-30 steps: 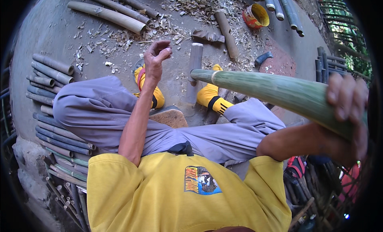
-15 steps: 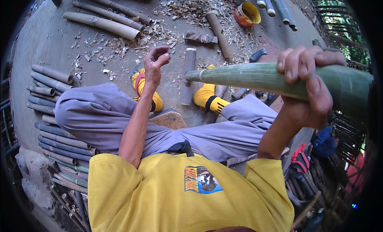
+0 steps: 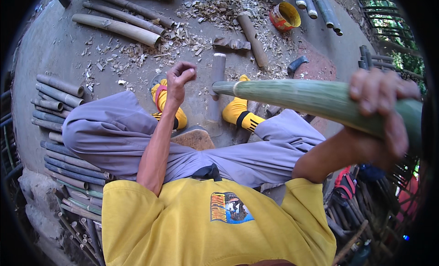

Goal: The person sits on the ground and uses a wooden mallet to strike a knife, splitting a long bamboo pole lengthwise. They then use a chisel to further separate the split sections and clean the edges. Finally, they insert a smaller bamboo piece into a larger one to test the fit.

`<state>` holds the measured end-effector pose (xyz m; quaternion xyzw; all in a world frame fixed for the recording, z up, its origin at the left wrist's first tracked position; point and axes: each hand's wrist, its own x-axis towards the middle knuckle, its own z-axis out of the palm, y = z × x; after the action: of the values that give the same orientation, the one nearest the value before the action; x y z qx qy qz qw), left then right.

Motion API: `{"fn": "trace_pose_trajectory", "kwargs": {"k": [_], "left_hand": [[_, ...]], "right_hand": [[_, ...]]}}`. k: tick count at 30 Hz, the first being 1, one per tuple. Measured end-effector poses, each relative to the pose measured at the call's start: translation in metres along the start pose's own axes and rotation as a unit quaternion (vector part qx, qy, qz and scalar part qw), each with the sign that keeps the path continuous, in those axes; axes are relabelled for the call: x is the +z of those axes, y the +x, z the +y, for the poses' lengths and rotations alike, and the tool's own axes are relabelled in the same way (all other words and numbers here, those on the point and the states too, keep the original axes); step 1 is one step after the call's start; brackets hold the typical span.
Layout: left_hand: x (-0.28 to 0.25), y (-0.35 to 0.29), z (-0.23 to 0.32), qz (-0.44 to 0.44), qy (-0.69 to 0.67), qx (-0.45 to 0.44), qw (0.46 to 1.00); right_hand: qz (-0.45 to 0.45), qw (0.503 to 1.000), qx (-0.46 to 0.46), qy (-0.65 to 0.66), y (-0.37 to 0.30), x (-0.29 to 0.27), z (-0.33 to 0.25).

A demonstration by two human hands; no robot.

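Note:
My right hand [image 3: 382, 101], slightly blurred, is wrapped round the thick part of a long green bamboo pole [image 3: 292, 93]. The pole points leftward, and its narrower end, with a pale node ring close by, lies over a short brown bamboo piece [image 3: 218, 67] between my feet. On the right the pole's thick end runs out toward the dark rim of the picture. My left hand [image 3: 180, 79] hovers above my left foot, apart from the pole. Its fingers are curled in, and nothing shows in them.
Cut bamboo lengths [image 3: 75, 161] are stacked at my left. More bamboo poles [image 3: 119, 28] lie far left and far right. Shavings [image 3: 137, 51] litter the ground around a brown bamboo log [image 3: 252, 39] and a red-yellow bucket [image 3: 284, 16]. A wooden block [image 3: 193, 139] sits between my legs.
My right hand has moved right along the bamboo pole, toward its thick end. The fingers of my left hand have curled in. The pole's narrow end stays in nearly the same place.

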<state>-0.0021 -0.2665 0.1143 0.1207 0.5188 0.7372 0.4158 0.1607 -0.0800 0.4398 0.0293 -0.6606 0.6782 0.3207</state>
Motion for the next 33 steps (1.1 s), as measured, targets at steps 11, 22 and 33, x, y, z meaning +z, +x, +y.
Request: {"fn": "trace_pose_trajectory", "kwargs": {"k": [11,22,33], "left_hand": [[0.116,-0.036,0.003,-0.396,-0.216,-0.246,0.858],[0.144,0.064,0.17,-0.124,-0.26,0.178,0.941],[0.283,0.111,0.283,-0.388,0.014,0.382,0.839]], "right_hand": [[0.162,0.98,-0.065,0.101,-0.019,-0.069,-0.031],[0.195,0.8,0.217,-0.523,-0.051,-0.134,-0.019],[0.217,0.789,-0.119,-0.562,0.075,-0.156,0.046]]}}
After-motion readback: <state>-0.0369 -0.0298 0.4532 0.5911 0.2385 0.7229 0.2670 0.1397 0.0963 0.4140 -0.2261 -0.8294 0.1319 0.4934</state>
